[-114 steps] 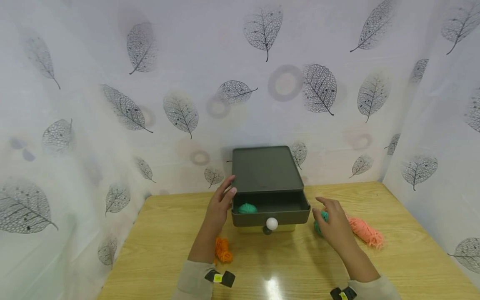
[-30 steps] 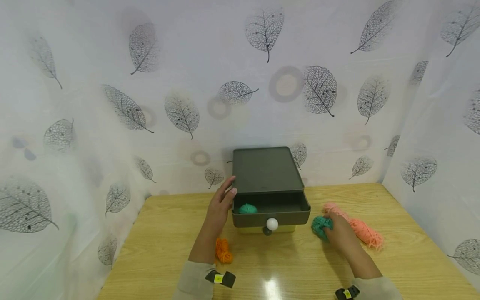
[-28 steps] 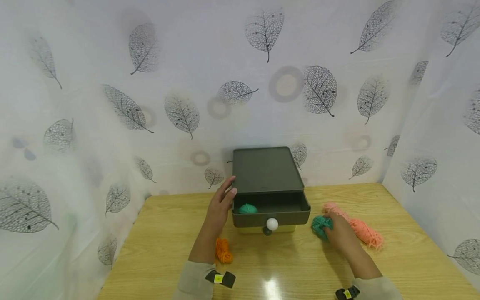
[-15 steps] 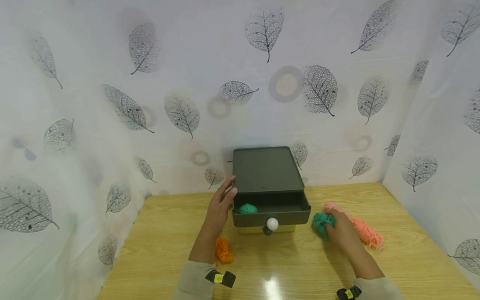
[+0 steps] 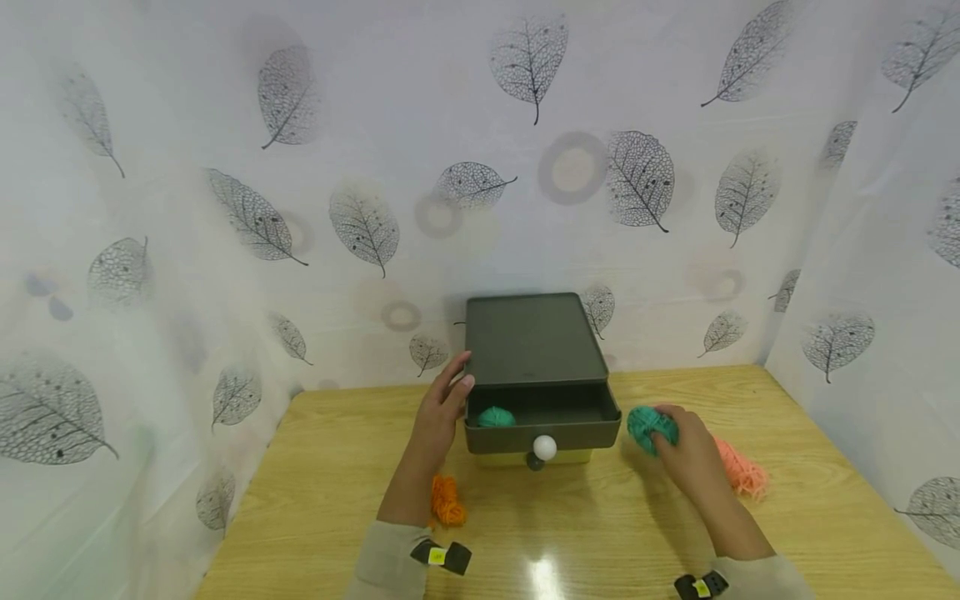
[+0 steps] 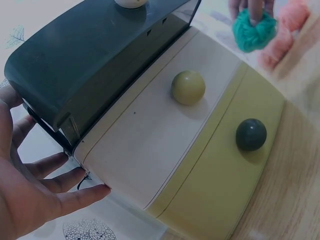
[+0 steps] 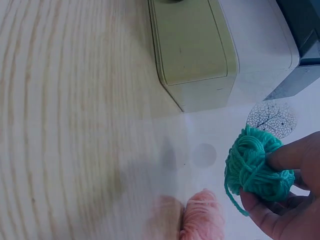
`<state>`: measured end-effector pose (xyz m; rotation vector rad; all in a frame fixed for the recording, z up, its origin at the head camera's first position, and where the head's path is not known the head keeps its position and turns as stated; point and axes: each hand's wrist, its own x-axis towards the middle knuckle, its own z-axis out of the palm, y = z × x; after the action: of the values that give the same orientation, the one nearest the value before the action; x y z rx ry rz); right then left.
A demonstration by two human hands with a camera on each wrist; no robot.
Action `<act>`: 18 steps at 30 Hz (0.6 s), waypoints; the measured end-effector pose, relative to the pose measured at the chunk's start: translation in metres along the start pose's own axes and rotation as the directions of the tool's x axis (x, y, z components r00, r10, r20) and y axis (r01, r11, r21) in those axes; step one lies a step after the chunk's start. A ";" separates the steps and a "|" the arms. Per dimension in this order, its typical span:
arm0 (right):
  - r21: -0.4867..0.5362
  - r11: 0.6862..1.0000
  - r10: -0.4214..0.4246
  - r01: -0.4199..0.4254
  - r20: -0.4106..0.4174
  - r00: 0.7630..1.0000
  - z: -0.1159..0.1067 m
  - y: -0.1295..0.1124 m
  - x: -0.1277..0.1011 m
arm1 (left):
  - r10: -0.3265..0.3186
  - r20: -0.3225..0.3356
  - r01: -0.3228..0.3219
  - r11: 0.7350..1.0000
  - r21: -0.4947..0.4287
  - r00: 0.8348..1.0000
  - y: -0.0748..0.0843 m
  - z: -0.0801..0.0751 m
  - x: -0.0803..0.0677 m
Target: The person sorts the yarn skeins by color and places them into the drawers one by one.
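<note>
Lifted off the counter (image 5: pixel 570 533) since the earlier frame and carried toward the open drawer (image 5: pixel 542 421): green yarn (image 5: pixel 649 427), gripped by curled fingers (image 7: pixel 290 155) of the right hand (image 5: pixel 686 454). Held just right of the drawer, clear of the pink yarn (image 5: pixel 738 471). Left hand (image 5: pixel 438 412) rested against the left side of the box (image 5: pixel 531 337), fingers (image 6: pixel 60 182) straight. Second green ball (image 5: pixel 495 417) in drawer; orange yarn (image 5: pixel 446 500) beside left forearm.

Head overlooks; wrists close — drawers (image 5: pixel 536 375) shared.
</note>
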<state>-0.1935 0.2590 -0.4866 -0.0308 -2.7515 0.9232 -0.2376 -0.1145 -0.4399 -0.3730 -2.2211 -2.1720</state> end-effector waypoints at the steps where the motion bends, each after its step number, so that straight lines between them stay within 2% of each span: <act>1: 0.003 1.000 -0.001 0.001 -0.011 1.000 -0.001 -0.001 0.000 | 0.000 0.001 0.000 1.000 0.001 1.000 0.000 0.000 0.000; 18: 0.063 0.998 -0.025 0.031 -0.097 0.995 -0.019 -0.025 -0.005 | -0.002 0.004 0.002 1.000 0.009 1.000 0.001 0.000 0.000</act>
<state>-0.1826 0.2495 -0.4583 -0.0244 -2.6262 0.9764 -0.2376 -0.1145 -0.4389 -0.3744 -2.2334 -2.1637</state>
